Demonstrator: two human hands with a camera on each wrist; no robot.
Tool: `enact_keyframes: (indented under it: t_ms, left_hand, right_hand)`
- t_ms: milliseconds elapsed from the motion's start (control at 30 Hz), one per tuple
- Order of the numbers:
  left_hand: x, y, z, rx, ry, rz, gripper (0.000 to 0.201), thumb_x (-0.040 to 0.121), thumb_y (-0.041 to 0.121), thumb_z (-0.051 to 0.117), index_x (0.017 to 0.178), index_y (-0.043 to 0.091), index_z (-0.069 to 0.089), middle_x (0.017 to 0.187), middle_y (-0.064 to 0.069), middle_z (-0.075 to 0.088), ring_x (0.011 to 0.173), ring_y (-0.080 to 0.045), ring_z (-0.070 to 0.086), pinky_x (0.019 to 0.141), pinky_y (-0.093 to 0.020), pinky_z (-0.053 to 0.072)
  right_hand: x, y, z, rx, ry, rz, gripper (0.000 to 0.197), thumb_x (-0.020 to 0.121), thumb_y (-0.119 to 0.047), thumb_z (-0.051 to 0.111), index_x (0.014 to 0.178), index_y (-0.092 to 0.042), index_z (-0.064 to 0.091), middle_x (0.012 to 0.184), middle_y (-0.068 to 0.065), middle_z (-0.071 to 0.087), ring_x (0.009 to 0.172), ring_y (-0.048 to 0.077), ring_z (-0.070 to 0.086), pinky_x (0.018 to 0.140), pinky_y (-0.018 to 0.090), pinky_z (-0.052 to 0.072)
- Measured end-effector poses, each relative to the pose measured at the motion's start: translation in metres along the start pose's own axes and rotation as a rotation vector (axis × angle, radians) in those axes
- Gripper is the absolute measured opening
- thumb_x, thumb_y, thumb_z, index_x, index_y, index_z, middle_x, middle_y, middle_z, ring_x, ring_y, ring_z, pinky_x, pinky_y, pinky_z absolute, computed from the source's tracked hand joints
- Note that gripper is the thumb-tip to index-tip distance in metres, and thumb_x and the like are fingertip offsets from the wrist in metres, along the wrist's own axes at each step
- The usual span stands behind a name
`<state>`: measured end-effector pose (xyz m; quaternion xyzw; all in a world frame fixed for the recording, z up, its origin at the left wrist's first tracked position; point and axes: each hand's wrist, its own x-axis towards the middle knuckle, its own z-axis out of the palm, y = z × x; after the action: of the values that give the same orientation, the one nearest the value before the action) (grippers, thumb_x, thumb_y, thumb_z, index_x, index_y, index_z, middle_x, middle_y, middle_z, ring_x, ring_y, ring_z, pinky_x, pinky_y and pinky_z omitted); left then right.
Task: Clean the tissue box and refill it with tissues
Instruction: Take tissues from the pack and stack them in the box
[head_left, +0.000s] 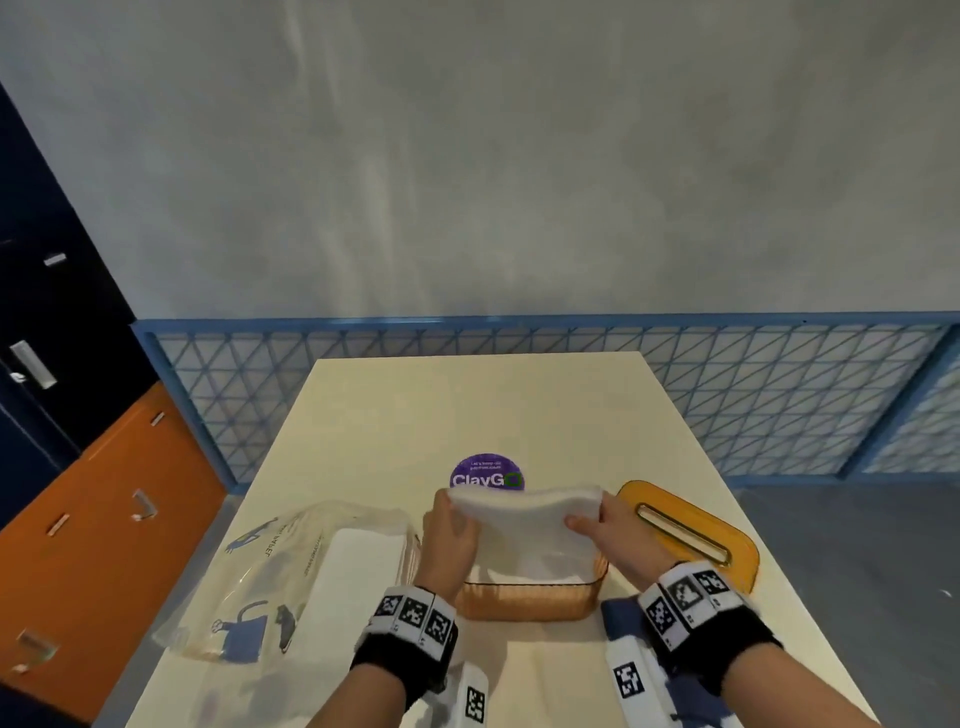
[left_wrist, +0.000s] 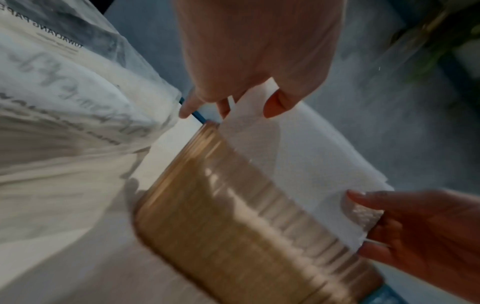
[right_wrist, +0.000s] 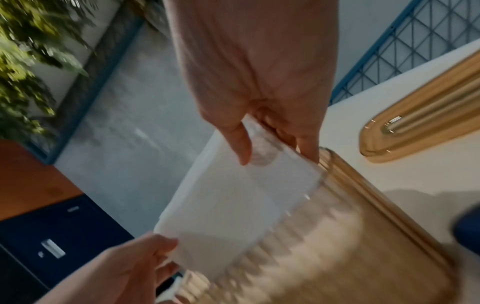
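Note:
An amber see-through tissue box (head_left: 530, 597) stands open near the table's front edge, seen ribbed and blurred in the wrist views (left_wrist: 246, 226) (right_wrist: 350, 236). Both hands hold a stack of white tissues (head_left: 524, 519) over its open top, the near part dipping inside. My left hand (head_left: 449, 512) pinches the stack's left end, thumb on top (left_wrist: 249, 109). My right hand (head_left: 592, 512) pinches the right end (right_wrist: 275, 152). The tissues (left_wrist: 298, 160) (right_wrist: 233, 205) sag between them. The box's amber lid (head_left: 691, 530) (right_wrist: 428, 115), with a slot, lies to the right.
An opened clear plastic tissue package (head_left: 311, 561) (left_wrist: 64, 123) with white tissues inside lies left of the box. A blue cloth (head_left: 623, 613) sits at the box's near right corner. A purple round sticker (head_left: 487, 475) marks the cream table (head_left: 467, 405). A blue mesh fence (head_left: 753, 395) runs behind.

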<state>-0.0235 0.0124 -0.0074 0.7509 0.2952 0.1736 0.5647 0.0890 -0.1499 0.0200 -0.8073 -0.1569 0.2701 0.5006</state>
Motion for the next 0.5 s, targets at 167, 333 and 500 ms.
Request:
enact_keyframes:
  t_ms: [167,333,500]
  left_hand:
    - [0.002,-0.016,0.011,0.220,0.034,-0.013,0.022,0.093,0.006,0.041,0.115,0.004,0.041,0.102,-0.010,0.043,0.110,-0.033,0.046,0.095,-0.039,0.040]
    - [-0.003,-0.007,0.010,0.282,0.136,0.055,0.032,0.091,0.006,0.044,0.122,0.010,0.041,0.099,0.000,0.043,0.110,-0.029,0.045,0.104,-0.050,0.033]
    - [-0.006,-0.017,0.011,0.365,0.113,-0.016,0.042,0.092,0.009,0.043,0.132,0.015,0.034,0.122,-0.009,0.050,0.119,-0.026,0.041,0.106,-0.043,0.029]
  right_hand:
    - [0.007,0.016,0.014,-0.088,0.091,0.032,0.037,0.086,0.001,0.054,0.123,-0.006,0.055,0.117,0.012,0.062,0.103,0.024,0.057,0.091,0.036,0.047]
    - [0.010,0.012,0.009,-0.088,0.118,-0.024,0.025,0.086,-0.003,0.056,0.109,-0.014,0.054,0.104,0.008,0.062,0.098,0.024,0.058,0.082,0.034,0.047]
    - [0.014,0.022,0.011,-0.163,0.047,0.060,0.041,0.085,0.000,0.056,0.124,-0.010,0.049,0.116,0.012,0.059,0.107,0.025,0.056,0.090,0.035,0.047]
